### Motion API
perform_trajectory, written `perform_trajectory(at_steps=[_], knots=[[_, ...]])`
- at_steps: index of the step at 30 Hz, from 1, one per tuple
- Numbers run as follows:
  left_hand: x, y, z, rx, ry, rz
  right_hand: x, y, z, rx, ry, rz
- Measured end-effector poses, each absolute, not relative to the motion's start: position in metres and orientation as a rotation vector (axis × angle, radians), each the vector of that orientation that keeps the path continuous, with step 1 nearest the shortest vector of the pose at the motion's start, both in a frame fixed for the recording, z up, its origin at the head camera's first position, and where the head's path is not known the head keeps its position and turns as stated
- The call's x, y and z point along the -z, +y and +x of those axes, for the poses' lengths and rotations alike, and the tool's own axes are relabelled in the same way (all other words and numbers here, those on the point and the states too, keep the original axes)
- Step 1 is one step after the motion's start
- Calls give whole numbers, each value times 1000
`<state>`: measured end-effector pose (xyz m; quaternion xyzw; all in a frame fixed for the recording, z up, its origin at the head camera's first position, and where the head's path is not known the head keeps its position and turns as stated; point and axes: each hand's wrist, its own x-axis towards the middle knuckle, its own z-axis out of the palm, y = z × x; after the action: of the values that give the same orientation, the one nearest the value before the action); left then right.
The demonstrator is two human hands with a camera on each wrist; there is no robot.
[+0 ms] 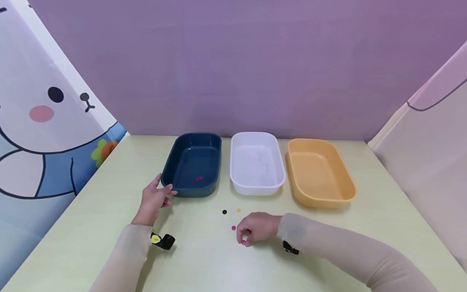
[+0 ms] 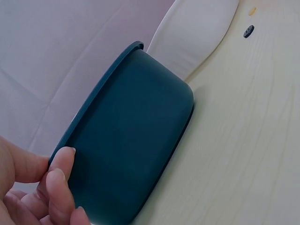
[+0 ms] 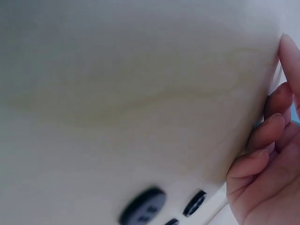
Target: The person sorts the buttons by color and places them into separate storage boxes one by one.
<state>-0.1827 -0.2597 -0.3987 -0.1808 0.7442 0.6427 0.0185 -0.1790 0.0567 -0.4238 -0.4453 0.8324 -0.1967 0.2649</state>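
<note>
Right hand (image 1: 258,226) pinches pink button (image 1: 243,242) between curled fingertips, over table (image 1: 197,263), well apart from far edge. Left hand (image 1: 153,199) grips blue tray (image 1: 200,160) by rim's near-left corner; tray stands near table's far edge. Thin button could slip, fingertips having little to hold; knuckles could nudge loose pink button (image 1: 233,228) just beside; pull on rim could skew tray. Button round, no long axis, facing unclear; tray's long axis points toward far edge.

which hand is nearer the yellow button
Right. The right hand is just in front of the yellow button; the left hand holds the dark blue tray, farther left.
</note>
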Motion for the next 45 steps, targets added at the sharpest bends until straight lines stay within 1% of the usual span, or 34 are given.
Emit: perform_trajectory(at_steps=[7,18,22,33,40,45], knots=[[398,-253,-185,-2034,2291,-524,420,63,-180,478,2274,-1220],[398,-259,-178,-2004,2314,-556,424,58,-173,396,2256,-1436],[397,-258,-177,-1988,2324,-564,421,58,-173,378,2252,-1428],[396,-256,-178,-1985,2326,-563,413,63,-180,449,2264,-1288],[396,-256,-178,-2008,2315,-569,405,64,-189,557,2265,-1344],[397,-256,-178,-2014,2319,-560,394,62,-196,505,2293,-1355]])
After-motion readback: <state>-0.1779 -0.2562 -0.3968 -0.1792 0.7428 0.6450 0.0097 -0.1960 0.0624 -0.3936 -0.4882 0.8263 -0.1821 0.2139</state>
